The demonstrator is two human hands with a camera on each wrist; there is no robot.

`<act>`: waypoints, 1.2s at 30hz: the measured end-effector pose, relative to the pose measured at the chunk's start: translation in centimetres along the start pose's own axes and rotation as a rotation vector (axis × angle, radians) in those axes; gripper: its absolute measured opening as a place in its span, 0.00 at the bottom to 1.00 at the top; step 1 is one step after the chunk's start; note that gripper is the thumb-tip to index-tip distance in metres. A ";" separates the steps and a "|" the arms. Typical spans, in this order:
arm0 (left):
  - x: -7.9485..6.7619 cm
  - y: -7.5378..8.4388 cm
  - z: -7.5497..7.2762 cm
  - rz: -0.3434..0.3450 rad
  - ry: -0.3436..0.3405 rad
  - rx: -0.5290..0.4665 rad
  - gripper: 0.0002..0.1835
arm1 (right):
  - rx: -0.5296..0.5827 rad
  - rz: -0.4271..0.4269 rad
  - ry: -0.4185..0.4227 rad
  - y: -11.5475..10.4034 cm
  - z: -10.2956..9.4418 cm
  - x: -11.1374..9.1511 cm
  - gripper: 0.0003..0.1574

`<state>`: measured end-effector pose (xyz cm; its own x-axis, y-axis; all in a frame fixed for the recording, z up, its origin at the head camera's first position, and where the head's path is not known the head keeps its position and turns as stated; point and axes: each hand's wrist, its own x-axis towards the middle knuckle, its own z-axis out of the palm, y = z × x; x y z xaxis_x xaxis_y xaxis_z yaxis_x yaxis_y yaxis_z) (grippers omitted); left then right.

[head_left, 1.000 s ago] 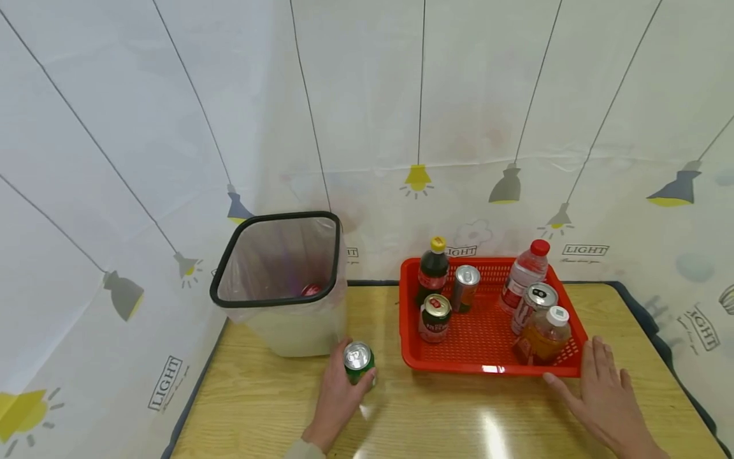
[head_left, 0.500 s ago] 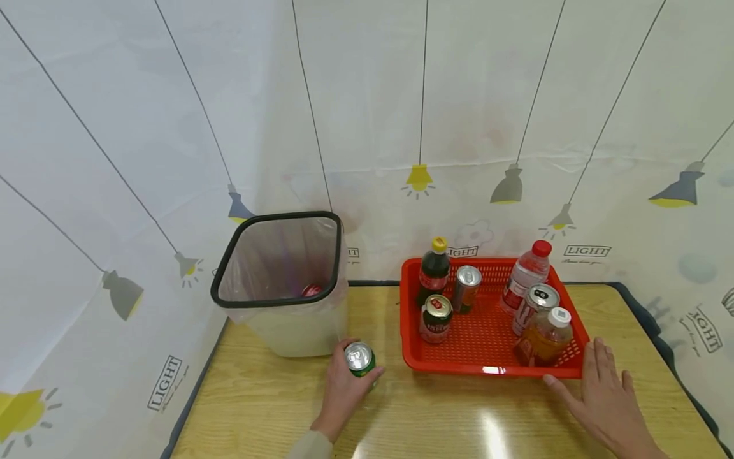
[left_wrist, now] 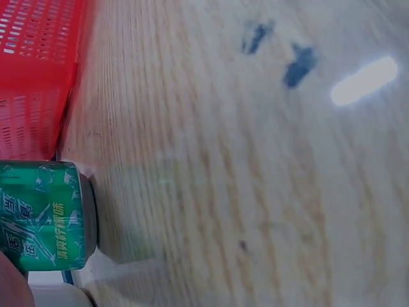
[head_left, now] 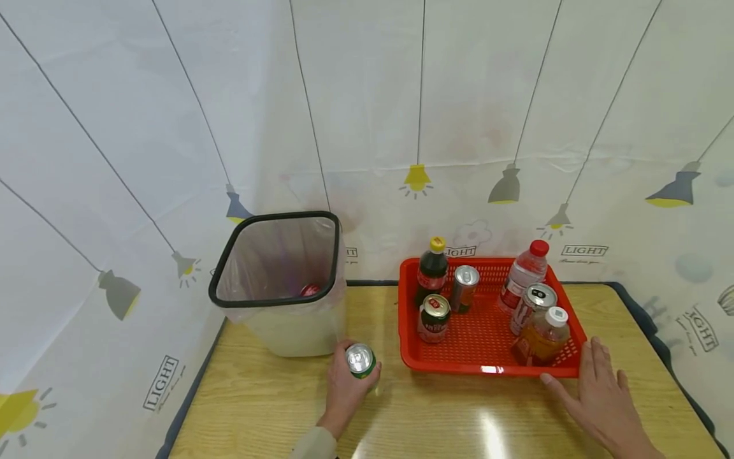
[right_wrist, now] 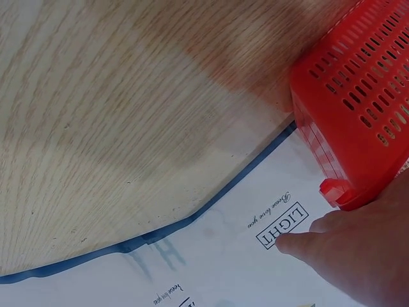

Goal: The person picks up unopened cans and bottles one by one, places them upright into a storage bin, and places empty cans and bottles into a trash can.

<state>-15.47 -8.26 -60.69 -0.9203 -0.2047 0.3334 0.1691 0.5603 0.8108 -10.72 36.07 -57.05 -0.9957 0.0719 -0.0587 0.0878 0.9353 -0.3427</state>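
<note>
In the head view my left hand (head_left: 344, 386) grips a green drink can (head_left: 360, 361), silver lid up, its thumb and fingers round the sides. The can's green label with Chinese lettering faces the left wrist view, where its base shows right by the tabletop and a fingertip overlaps its side. A red plastic basket (head_left: 482, 369) stands to the right, with my right hand (head_left: 606, 405) against its near right corner. The right fingers lie straight along the basket's side, and the thumb points toward its front edge. In the right wrist view, fingers (right_wrist: 358, 236) touch the red corner.
A black-rimmed waste bin (head_left: 289, 335) with a liner stands behind the left hand; something red (head_left: 310, 290) lies inside. The basket holds a yellow-capped cola bottle (head_left: 431, 277), a red-capped bottle (head_left: 523, 277), an amber drink bottle (head_left: 541, 344) and several cans. A printed cloth (head_left: 378, 127) hangs behind.
The left hand and wrist have shifted slightly to the right with the green can, which stays in its grip. The right hand and the basket look the same.
</note>
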 end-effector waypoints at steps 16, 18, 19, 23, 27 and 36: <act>0.4 7.1 -1.9 0.223 -0.079 -0.255 0.33 | -0.009 0.009 0.025 0.7 -0.2 0.1 0.76; 0.9 8.5 -2.0 0.245 -0.108 -0.320 0.33 | -0.009 0.005 0.032 0.7 -0.2 0.1 0.76; 1.1 9.1 -2.0 0.253 -0.120 -0.340 0.33 | -0.004 0.004 0.032 0.8 -0.3 0.1 0.76; 2.0 11.4 -1.8 0.265 -0.167 -0.378 0.32 | 0.002 -0.005 0.037 0.8 -0.2 0.1 0.76; 2.6 13.1 -1.1 0.260 -0.200 -0.386 0.32 | 0.016 -0.015 0.039 0.6 -0.1 0.1 0.76; 3.1 14.0 2.4 0.163 -0.299 -0.329 0.32 | 0.046 -0.017 0.034 0.2 0.3 0.0 0.75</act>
<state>-16.83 0.90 -49.41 -0.9255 0.1319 0.3550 0.3782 0.2722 0.8848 -10.68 36.13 -57.35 -0.9974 0.0684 -0.0206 0.0711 0.9197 -0.3862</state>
